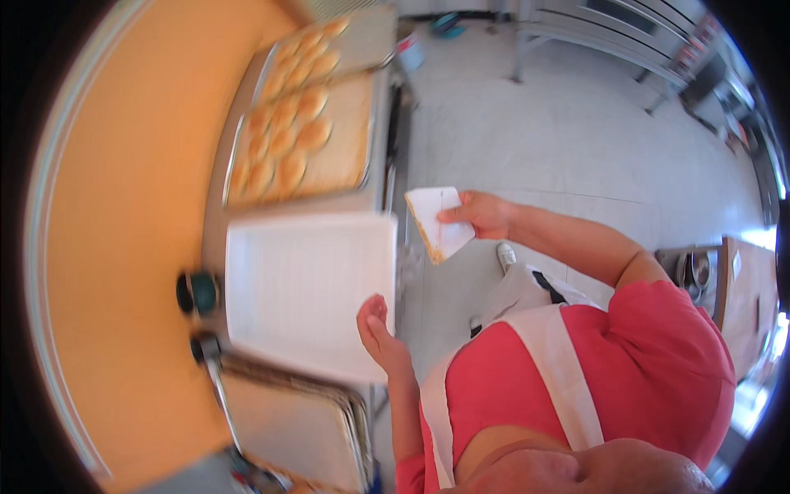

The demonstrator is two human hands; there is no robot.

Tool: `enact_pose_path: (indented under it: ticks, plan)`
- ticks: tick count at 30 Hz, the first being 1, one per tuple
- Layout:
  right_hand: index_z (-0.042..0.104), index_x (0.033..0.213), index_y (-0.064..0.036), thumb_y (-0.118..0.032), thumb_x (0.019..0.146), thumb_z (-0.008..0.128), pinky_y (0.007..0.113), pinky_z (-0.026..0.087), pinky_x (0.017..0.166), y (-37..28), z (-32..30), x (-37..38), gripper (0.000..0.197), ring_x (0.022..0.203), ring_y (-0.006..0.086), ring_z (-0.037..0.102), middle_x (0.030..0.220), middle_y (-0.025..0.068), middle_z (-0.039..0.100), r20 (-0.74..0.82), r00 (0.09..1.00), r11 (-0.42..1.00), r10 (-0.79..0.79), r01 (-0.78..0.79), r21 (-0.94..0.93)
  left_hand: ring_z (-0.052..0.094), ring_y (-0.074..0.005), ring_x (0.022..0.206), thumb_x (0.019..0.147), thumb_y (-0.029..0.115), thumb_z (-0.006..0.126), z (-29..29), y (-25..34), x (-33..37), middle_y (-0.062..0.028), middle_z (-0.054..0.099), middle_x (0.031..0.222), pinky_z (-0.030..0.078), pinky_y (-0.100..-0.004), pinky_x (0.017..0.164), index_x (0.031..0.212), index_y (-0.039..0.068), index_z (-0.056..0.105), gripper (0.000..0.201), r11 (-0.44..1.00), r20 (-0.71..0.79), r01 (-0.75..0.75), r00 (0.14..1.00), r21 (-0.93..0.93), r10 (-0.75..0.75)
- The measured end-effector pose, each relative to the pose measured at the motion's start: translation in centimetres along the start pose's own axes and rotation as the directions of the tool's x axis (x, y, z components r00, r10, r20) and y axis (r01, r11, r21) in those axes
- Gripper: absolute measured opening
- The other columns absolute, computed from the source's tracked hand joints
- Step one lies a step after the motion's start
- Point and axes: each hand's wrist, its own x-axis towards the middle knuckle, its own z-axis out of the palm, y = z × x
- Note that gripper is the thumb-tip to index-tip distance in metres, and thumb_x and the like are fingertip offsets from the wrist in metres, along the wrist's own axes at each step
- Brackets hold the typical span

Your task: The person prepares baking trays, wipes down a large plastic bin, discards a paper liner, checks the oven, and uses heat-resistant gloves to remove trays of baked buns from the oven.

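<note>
My right hand (485,216) grips a white plastic dough scraper (440,216) between thumb and fingers, over the floor to the right of the bench. Yellowish crumbs or dough cling along the scraper's edge. My left hand (383,333) hovers over or rests at the right rim of a white rectangular plastic tub (309,280); contact cannot be made out. Its fingers are loosely curled with the thumb apart, and no object shows in them. The tub's inside looks white, with no contents visible.
Beyond the tub lie two sheet pans (350,152) of golden round buns (313,134). Nearer, a stack of sheet pans (288,420) sits beside a metal bar (220,387). A dark green round object (197,293) stands by the orange wall (140,247). A wooden table (750,284) is at right.
</note>
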Motion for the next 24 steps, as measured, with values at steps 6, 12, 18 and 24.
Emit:
enact_pose_path:
  ticks: [6, 12, 18, 24]
  plan:
    - [0.047, 0.103, -0.0047, -0.011, 0.074, 0.055, 0.033, 0.045, 0.075, -5.4, -9.9, -3.7, 0.031, 0.085, 0.0181, 0.054, 0.095, 0.0066, 0.054, -0.356, 0.895, 0.949, -0.269, 0.310, 0.063, 0.048, -0.0154, 0.087, 0.085, 0.022, 0.033, 11.1, -1.4, 7.6, -0.0073, 0.051, 0.092, 0.037, -0.0263, 0.078, 0.095, 0.001, 0.049, 0.028, 0.984, 0.493, 0.177, 0.856, -0.003, -0.153]
    - [0.044, 0.104, -0.0012, -0.012, 0.073, 0.056, 0.034, 0.046, 0.072, -11.1, -15.0, -5.6, 0.034, 0.085, 0.0196, 0.054, 0.095, 0.0083, 0.054, -0.581, 0.686, 0.845, -0.439, 0.535, -0.006, 0.049, -0.0145, 0.085, 0.082, 0.013, 0.041, 22.3, -2.9, 12.6, -0.0061, 0.051, 0.090, 0.038, -0.0260, 0.077, 0.098, 0.001, 0.047, 0.020, 0.876, 0.810, 0.450, 0.442, 0.173, -0.387]
    - [0.044, 0.103, -0.0019, -0.015, 0.073, 0.057, 0.033, 0.046, 0.072, -17.9, -19.8, -3.8, 0.035, 0.085, 0.0181, 0.054, 0.095, 0.0076, 0.053, -0.680, 0.534, 0.745, -0.502, 0.666, -0.026, 0.049, -0.0143, 0.084, 0.081, 0.011, 0.042, 30.9, -3.2, 17.6, -0.0066, 0.051, 0.089, 0.040, -0.0261, 0.076, 0.098, 0.001, 0.046, 0.020, 0.833, 0.872, 0.498, 0.265, 0.241, -0.411]
    - [0.046, 0.103, -0.0045, -0.016, 0.073, 0.058, 0.035, 0.045, 0.075, -26.0, -23.1, 1.4, 0.034, 0.085, 0.0177, 0.055, 0.095, 0.0068, 0.054, -0.730, 0.528, 0.783, -0.435, 0.621, -0.017, 0.049, -0.0119, 0.079, 0.082, 0.012, 0.041, 34.5, -4.9, 26.1, -0.0045, 0.051, 0.084, 0.040, -0.0236, 0.072, 0.094, 0.002, 0.048, 0.017, 0.854, 0.829, 0.415, 0.318, 0.315, -0.460]
